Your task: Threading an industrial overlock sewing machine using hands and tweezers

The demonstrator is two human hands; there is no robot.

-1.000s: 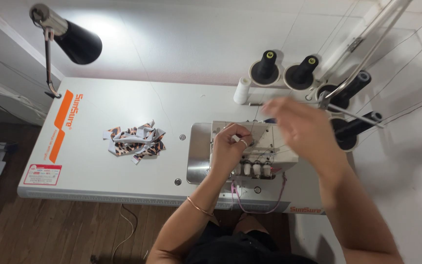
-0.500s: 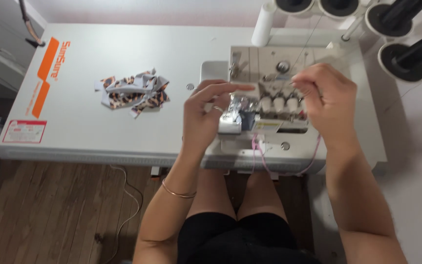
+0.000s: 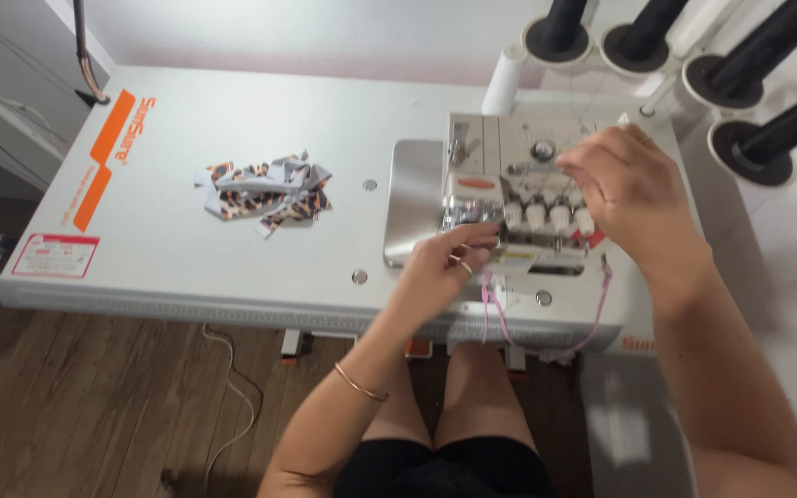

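A white overlock sewing machine [image 3: 500, 157] stands on a white table [image 3: 205, 267]. My left hand [image 3: 445, 267] reaches to the machine's front near the needle area, fingertips pinched together at the metal parts. My right hand [image 3: 624, 189] is over the machine's top right by the tension dials [image 3: 546, 217], fingers closed as if pinching a thin thread, which is too fine to make out. A pink cord [image 3: 592, 318] hangs in a loop off the front of the machine.
A pile of leopard-print fabric strips [image 3: 265, 192] lies on the table to the left. Several black thread cones [image 3: 758, 143] stand at the back right. A lamp arm [image 3: 85, 51] rises at the back left. Wooden floor lies below.
The view has tilted down and closer to the machine. My left hand has dropped from the machine's top to its front; my right hand has settled over the dials.
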